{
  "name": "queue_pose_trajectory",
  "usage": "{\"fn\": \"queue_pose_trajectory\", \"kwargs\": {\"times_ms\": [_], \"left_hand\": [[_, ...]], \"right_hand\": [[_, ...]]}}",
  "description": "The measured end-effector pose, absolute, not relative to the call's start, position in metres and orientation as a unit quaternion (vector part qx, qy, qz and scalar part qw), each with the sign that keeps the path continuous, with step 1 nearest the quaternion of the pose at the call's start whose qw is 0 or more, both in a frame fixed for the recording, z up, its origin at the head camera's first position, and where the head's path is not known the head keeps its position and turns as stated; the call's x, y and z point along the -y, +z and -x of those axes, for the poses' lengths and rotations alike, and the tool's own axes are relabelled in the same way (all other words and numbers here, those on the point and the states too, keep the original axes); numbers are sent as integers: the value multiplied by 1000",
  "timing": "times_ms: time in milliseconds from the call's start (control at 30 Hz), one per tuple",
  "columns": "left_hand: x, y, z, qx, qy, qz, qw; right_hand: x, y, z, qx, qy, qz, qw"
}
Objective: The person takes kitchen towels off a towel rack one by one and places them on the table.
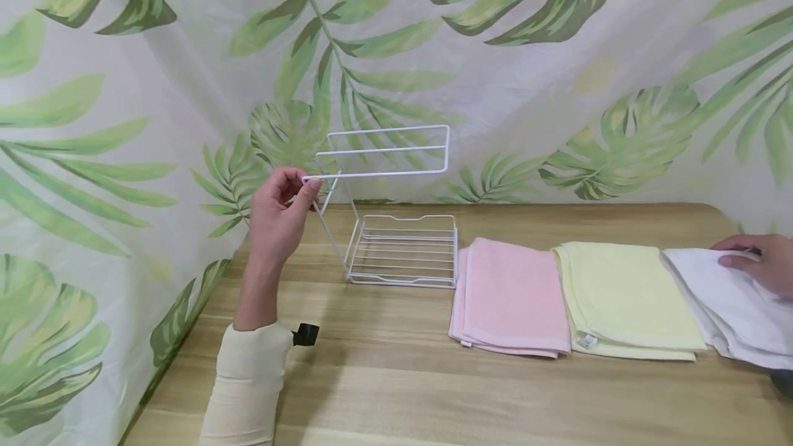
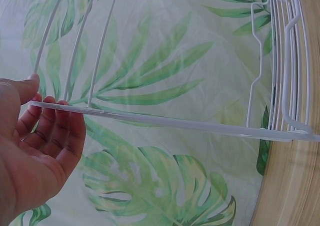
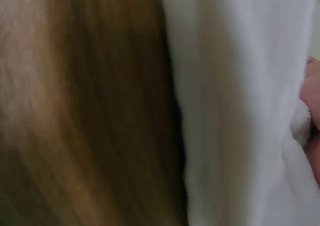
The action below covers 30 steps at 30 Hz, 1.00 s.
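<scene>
A white wire rack (image 1: 403, 285) stands on the table, with a slatted basket below and a bar frame above. My left hand (image 1: 279, 215) grips the upper left corner of that frame between thumb and curled fingers; the left wrist view shows the hand (image 2: 45, 141) around the wire. At the far right, my right hand (image 1: 768, 260) pinches the upper part of a folded white towel (image 1: 731, 301). In the right wrist view the towel (image 3: 225, 106) hangs close to the camera and hides most of that hand (image 3: 311, 96).
A folded pink towel (image 1: 514, 294) lies just right of the rack, with a folded yellow towel (image 1: 632, 294) between it and the white one. Leaf-patterned cloth (image 1: 384, 74) hangs behind and to the left of the wooden table (image 1: 434, 391).
</scene>
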<state>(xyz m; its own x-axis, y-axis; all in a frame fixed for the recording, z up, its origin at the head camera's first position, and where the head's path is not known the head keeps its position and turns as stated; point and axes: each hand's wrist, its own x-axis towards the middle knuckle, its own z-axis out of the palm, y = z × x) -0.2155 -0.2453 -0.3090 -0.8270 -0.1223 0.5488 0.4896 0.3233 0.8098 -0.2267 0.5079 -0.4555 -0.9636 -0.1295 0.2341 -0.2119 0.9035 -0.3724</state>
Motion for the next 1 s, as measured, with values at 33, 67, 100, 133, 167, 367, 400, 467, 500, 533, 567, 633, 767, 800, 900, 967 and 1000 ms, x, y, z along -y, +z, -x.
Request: {"fn": "queue_pose_trajectory", "kwargs": {"times_ms": [33, 67, 100, 133, 167, 367, 400, 467, 500, 533, 567, 633, 767, 800, 900, 967, 1000], "left_hand": [[245, -309, 216, 769, -568, 120, 267], [245, -309, 216, 770, -567, 120, 266], [244, -309, 216, 771, -566, 121, 265], [244, -310, 216, 772, -565, 121, 265], [244, -310, 216, 773, -564, 120, 265], [243, -310, 217, 776, -562, 121, 261], [243, -310, 217, 776, -562, 121, 261], [243, -310, 217, 775, -562, 120, 262], [243, -310, 217, 775, -562, 120, 262], [243, -310, 217, 775, -562, 120, 262], [243, -310, 217, 775, -562, 120, 263], [243, -310, 217, 774, -563, 121, 263], [244, -310, 216, 772, -565, 120, 265], [244, -310, 216, 772, -566, 120, 265], [244, -309, 215, 772, -566, 118, 264], [245, -309, 214, 774, -564, 118, 264], [245, -309, 214, 776, -562, 117, 263]], "right_hand": [[-508, -457, 226, 970, 202, -88, 100], [-508, -458, 225, 970, 203, -88, 98], [-508, -459, 225, 970, 204, -89, 100], [-508, -460, 225, 969, 205, -89, 102], [-508, -460, 224, 969, 205, -91, 102], [-505, -459, 221, 963, 222, -98, 115], [-505, -459, 220, 961, 229, -98, 119], [-503, -458, 219, 955, 247, -100, 127], [-503, -458, 218, 952, 257, -103, 132], [-502, -458, 217, 949, 265, -106, 136], [-501, -458, 217, 946, 273, -108, 140], [-501, -458, 216, 944, 275, -111, 145], [-501, -455, 213, 948, 261, -99, 154], [-501, -454, 212, 948, 260, -95, 158], [-500, -451, 207, 947, 267, -75, 163], [-496, -448, 201, 948, 269, -59, 160], [-494, -447, 198, 948, 268, -50, 162]]}}
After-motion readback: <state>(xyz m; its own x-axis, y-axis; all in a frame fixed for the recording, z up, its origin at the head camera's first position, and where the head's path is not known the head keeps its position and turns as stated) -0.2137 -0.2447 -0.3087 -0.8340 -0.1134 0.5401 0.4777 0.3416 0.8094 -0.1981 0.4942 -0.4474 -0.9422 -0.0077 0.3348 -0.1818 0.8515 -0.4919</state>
